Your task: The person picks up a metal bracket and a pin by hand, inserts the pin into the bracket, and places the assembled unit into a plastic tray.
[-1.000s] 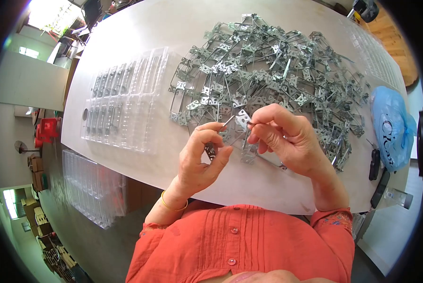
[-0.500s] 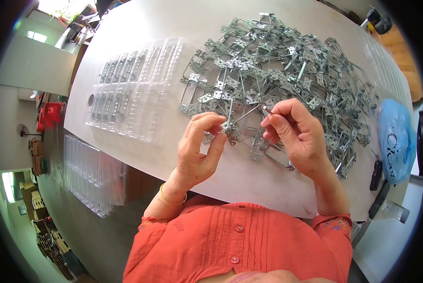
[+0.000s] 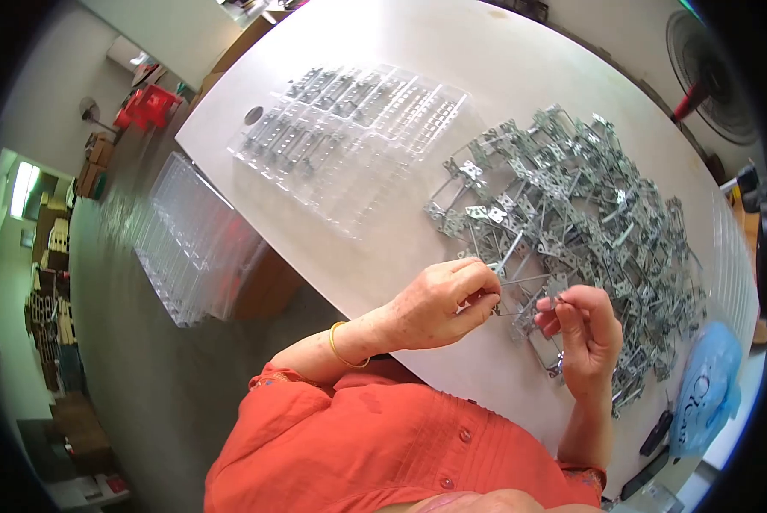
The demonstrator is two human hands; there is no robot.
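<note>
A heap of small zinc-coloured metal brackets (image 3: 563, 184), perforated plates joined by thin rods, lies on the white table (image 3: 383, 282). At its near left edge, my left hand (image 3: 452, 299) has thumb and fingers pinched together at one end of a rodded metal bracket (image 3: 524, 280). My right hand (image 3: 587, 338) pinches at the other end of the bracket, thumb against forefinger; whatever small piece is in its fingertips is too small to make out. Clear plastic trays (image 3: 332, 175) lie to the left, with rows of similar metal parts in some compartments.
Stacked clear trays (image 3: 195, 248) stand beside the table's left edge on a cardboard box (image 3: 268, 286). At the right lie a blue plastic bag (image 3: 706, 389) and a black-handled tool (image 3: 657, 433). A fan (image 3: 712, 77) stands beyond the far right edge.
The view has turned, so the table appears rotated. My left hand has closed and come to the bracket near my right hand; earlier its fingers were apart. My right hand still pinches.
</note>
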